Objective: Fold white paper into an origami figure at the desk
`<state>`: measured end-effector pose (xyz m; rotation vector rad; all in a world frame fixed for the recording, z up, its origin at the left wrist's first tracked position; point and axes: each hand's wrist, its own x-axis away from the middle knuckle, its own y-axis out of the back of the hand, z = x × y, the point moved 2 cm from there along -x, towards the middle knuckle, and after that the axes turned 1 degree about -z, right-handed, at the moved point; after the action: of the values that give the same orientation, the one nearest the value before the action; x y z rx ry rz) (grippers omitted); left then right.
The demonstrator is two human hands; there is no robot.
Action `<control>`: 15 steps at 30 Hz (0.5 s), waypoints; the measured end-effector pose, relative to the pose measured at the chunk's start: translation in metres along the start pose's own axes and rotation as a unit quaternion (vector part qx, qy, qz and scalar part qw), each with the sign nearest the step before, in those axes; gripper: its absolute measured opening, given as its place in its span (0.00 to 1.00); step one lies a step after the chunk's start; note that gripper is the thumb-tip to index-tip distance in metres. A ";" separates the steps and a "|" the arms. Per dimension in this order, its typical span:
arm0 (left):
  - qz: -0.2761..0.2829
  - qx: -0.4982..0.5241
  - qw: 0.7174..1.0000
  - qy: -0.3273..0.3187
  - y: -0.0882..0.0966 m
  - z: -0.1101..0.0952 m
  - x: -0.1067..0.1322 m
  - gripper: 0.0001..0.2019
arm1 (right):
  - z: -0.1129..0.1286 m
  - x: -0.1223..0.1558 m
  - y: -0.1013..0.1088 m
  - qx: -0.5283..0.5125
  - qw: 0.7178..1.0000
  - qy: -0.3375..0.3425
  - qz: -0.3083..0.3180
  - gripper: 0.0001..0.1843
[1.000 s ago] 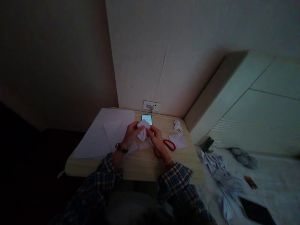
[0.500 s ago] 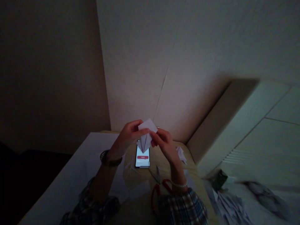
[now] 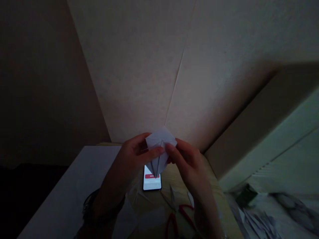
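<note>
A folded sheet of white paper, kite-shaped with a point toward me, is held up between both hands above the table. My left hand grips its left side, thumb pressed on the front near the centre crease. On the right side my right hand pinches the paper, its thumb beside the left one. Fingers behind the paper are partly hidden. Below the paper lies a smartphone with a lit screen, its upper part covered. Scissors with red handles rest open on the table nearer to me.
White sheets cover the left of the wooden table. Thin paper strips and a small paper piece lie near the phone. Walls stand behind and to the right. Crumpled papers and a dark green box are at lower right.
My view has tilted and come closer, so the hands and paper look larger. Both thumbs have drawn toward the centre crease of the paper.
</note>
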<state>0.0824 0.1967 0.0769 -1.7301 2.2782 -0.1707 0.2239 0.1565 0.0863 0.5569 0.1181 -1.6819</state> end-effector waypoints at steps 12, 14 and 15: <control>-0.022 -0.011 1.000 0.008 0.015 0.003 -0.004 0.12 | -0.002 -0.001 -0.004 0.047 0.995 -0.008 0.086 0.13; -0.011 -0.007 1.000 0.024 0.013 0.002 -0.003 0.13 | 0.002 -0.001 -0.002 0.063 0.995 -0.016 0.073 0.13; -0.009 -0.006 0.999 0.031 0.011 0.001 -0.002 0.14 | 0.004 -0.001 -0.001 0.074 0.995 -0.024 0.069 0.13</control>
<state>0.0727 0.2019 0.0734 -1.7755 2.3122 -0.2190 0.2219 0.1558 0.0898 0.6208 -0.0786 -1.5756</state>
